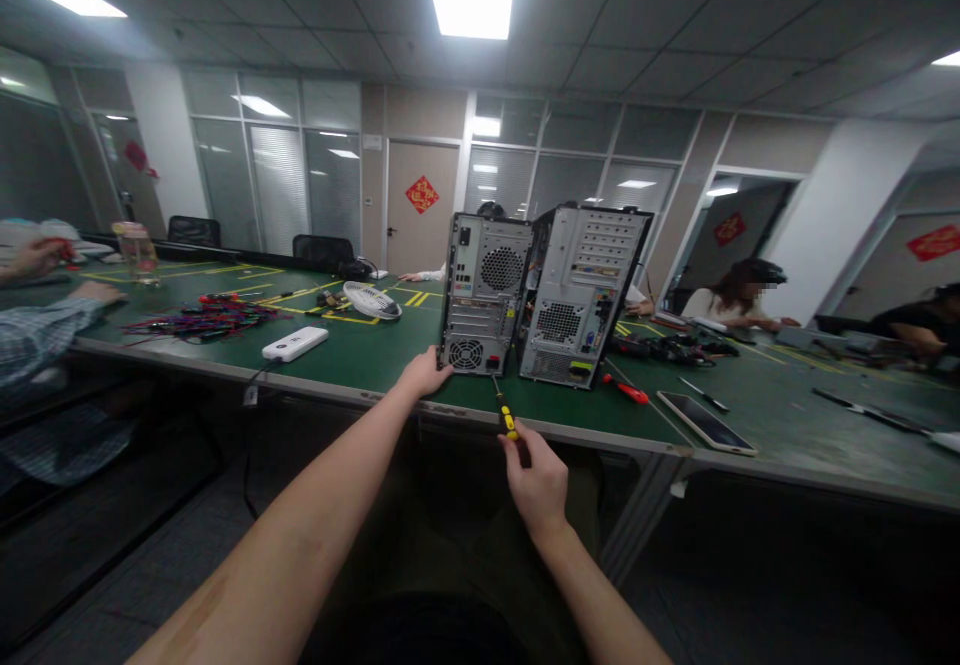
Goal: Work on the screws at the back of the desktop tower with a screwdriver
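Two computer cases stand upright side by side on the green table, their rear panels facing me. My left hand rests against the lower left edge of the left case; its fingers are partly hidden at the case's side. My right hand is closed on the handle of a yellow and black screwdriver. The screwdriver's tip points up at the bottom of the left case's rear, near a red switch; whether it touches a screw is too small to tell. The right case leans close beside the left one.
On the left lie a white power strip, bundled coloured wires and a white oval object. A red-handled tool, a phone and black cables lie right. Other people sit around the table.
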Demonstrator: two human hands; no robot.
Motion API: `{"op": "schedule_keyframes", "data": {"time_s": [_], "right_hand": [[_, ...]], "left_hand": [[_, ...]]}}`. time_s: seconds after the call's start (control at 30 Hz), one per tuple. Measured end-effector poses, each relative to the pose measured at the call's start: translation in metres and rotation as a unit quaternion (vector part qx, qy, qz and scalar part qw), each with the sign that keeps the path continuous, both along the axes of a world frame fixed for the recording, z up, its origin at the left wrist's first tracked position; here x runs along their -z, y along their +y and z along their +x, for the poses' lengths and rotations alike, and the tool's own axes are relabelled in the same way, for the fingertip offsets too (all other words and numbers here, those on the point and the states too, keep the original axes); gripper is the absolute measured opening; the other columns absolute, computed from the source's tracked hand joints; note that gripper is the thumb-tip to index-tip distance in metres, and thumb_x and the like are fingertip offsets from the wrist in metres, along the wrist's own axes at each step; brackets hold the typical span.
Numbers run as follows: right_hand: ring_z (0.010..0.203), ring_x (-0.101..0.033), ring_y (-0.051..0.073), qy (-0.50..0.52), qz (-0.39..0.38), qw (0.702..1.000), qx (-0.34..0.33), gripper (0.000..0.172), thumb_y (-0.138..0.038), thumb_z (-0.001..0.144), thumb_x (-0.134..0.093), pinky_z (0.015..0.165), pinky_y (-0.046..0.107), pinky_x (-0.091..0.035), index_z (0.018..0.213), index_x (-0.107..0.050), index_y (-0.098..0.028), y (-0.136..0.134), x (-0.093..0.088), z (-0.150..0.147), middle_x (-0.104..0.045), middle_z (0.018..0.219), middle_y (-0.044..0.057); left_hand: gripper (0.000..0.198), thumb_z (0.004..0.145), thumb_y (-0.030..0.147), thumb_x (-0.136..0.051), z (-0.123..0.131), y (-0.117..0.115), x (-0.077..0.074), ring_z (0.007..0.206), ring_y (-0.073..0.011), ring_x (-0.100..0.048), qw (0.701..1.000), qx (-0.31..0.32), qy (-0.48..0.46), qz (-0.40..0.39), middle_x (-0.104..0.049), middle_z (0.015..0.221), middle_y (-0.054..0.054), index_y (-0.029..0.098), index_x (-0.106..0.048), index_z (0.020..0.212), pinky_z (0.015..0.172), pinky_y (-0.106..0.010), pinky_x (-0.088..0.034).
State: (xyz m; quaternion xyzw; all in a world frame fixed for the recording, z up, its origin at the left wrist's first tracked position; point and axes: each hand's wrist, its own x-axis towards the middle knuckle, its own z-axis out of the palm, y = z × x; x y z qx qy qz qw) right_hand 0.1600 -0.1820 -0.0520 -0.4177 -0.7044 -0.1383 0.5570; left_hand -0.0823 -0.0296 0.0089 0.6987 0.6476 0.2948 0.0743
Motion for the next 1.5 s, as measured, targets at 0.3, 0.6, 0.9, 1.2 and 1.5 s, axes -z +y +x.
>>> {"op": "schedule_keyframes", "data": {"time_s": [0.3, 0.6, 0.9, 1.2, 1.5], "right_hand": [[0.084, -0.072, 0.019, -0.012, -0.008, 1.0, 0.003, 0.029, -0.026, 0.104, -0.05, 0.078, 0.028, -0.056, 0.125, -0.068, -0.018, -0.0023, -0.0027, -0.0002, -0.073, 0.097, 0.009], [0.061, -0.065, 0.015, 0.0, 0.002, 1.0, 0.009, 0.028, -0.038, 0.099, -0.062, 0.062, 0.025, -0.053, 0.111, -0.071, -0.015, 0.0009, 0.0007, -0.001, -0.073, 0.081, 0.005], [0.077, -0.07, 0.017, 0.005, -0.005, 1.0, 0.01, 0.028, -0.03, 0.103, -0.054, 0.072, 0.027, -0.054, 0.119, -0.069, -0.014, -0.0002, -0.0016, 0.0002, -0.073, 0.092, 0.008], [0.078, -0.071, 0.017, 0.002, -0.007, 1.0, 0.0, 0.027, -0.031, 0.102, -0.055, 0.073, 0.027, -0.054, 0.119, -0.069, -0.015, 0.0006, 0.0014, 0.0, -0.074, 0.094, 0.008], [0.058, -0.061, 0.013, 0.012, -0.009, 1.0, 0.006, 0.028, -0.039, 0.099, -0.062, 0.06, 0.024, -0.05, 0.109, -0.071, -0.014, 0.001, 0.0017, -0.0009, -0.071, 0.08, 0.003]], "left_hand": [[0.054, 0.091, 0.052, -0.059, -0.0003, -0.0001, -0.0004, 0.12, -0.0303, -0.066, 1.0, -0.002, 0.003, -0.004, -0.068, 0.13, -0.019, 0.018, -0.05, 0.132, 0.094, -0.035, -0.05], [0.054, 0.092, 0.051, -0.059, -0.0003, 0.0005, 0.0006, 0.12, -0.0304, -0.066, 1.0, -0.002, 0.005, 0.0, -0.068, 0.13, -0.019, 0.017, -0.05, 0.132, 0.095, -0.035, -0.05], [0.052, 0.092, 0.049, -0.06, 0.0018, -0.0027, -0.0026, 0.119, -0.0306, -0.067, 1.0, -0.003, 0.007, 0.0, -0.069, 0.128, -0.019, 0.016, -0.05, 0.131, 0.094, -0.035, -0.05], [0.054, 0.092, 0.051, -0.059, -0.0002, 0.001, 0.0001, 0.119, -0.0312, -0.066, 1.0, 0.001, 0.007, 0.001, -0.069, 0.128, -0.019, 0.016, -0.05, 0.133, 0.093, -0.035, -0.05], [0.055, 0.091, 0.051, -0.059, 0.0007, -0.0014, -0.0019, 0.118, -0.0312, -0.067, 1.0, 0.0, 0.002, -0.003, -0.069, 0.128, -0.019, 0.016, -0.05, 0.132, 0.093, -0.035, -0.051]]}}
